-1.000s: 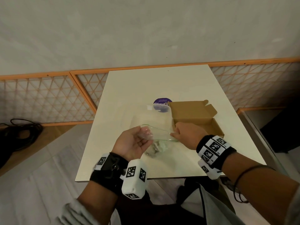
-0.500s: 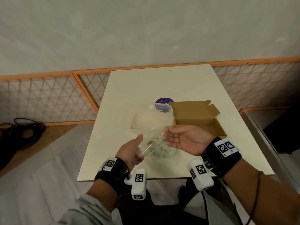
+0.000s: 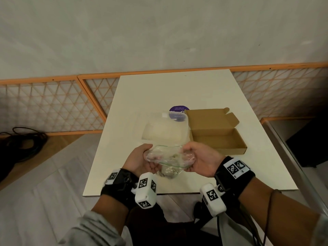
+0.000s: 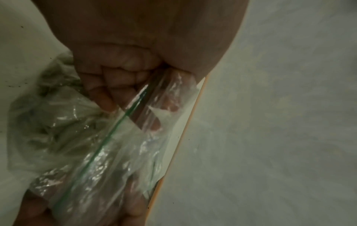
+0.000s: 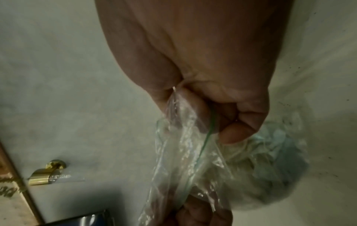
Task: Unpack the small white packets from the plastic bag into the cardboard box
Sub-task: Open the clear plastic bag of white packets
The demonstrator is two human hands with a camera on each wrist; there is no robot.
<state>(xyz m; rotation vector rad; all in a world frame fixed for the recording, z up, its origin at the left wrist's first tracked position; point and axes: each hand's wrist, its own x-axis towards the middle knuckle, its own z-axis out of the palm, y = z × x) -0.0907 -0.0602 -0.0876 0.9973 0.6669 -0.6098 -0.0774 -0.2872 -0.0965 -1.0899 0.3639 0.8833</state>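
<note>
The worktop (image 3: 159, 93) is big and pale, and everything for the job sits on its near half. The cardboard box (image 3: 218, 137) lies on the right side with its lid flipped back. It has nothing inside it, so no packets have gone in yet.

Just left of the box is a clear plastic tub (image 3: 165, 128), and a purple round sticker (image 3: 178, 111) peeks out behind it.

The plastic bag (image 3: 168, 158) is held up in front of the person, just over the near edge of the worktop. The left hand (image 3: 142, 161) has its grip pinched tight on the left end of the bag's top. The right hand (image 3: 202, 159) has its grip pinched on the right end. A thin green strip (image 4: 108, 134) runs along the top of the bag between the two hands.

The small white packets (image 5: 270, 165) are bunched in the bottom of the bag. The view is dim and blurry, so I cannot count them, and I cannot tell for sure if the bag's mouth is open yet.

So the job looks like it is only starting. The bag must be opened wide, then all the packets must go into the box.
</note>
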